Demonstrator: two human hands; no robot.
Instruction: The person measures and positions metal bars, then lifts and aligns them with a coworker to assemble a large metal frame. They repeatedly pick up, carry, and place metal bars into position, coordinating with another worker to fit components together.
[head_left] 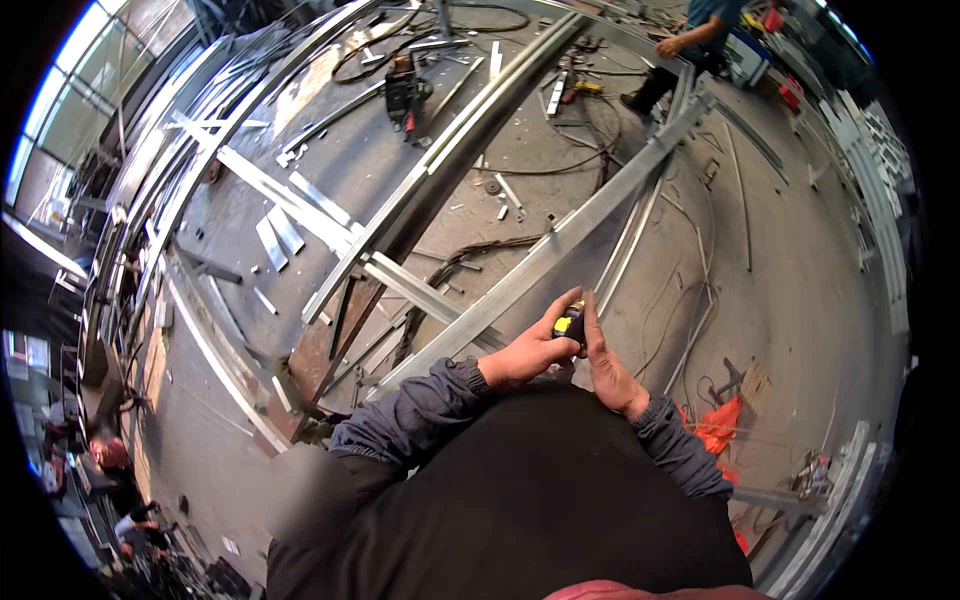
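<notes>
- Floor [785, 330] strewn with metal bars [562, 240].
- Tape measure [568, 324] between both hands; long axis unclear.
- Left hand [525, 358] nearer, curled around it.
- Right hand [612, 375] alongside, fingers straight; cannot tell whether gripping.

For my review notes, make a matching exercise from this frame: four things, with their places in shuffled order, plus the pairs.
1. black-and-yellow device
2. orange bundle
3. dark tool with red parts
4. co-worker

A. top edge, right of centre
B. held in the left hand
C. just right of the right sleeve
D. upper part, left of centre

Pairs: 1-B; 2-C; 3-D; 4-A
</notes>
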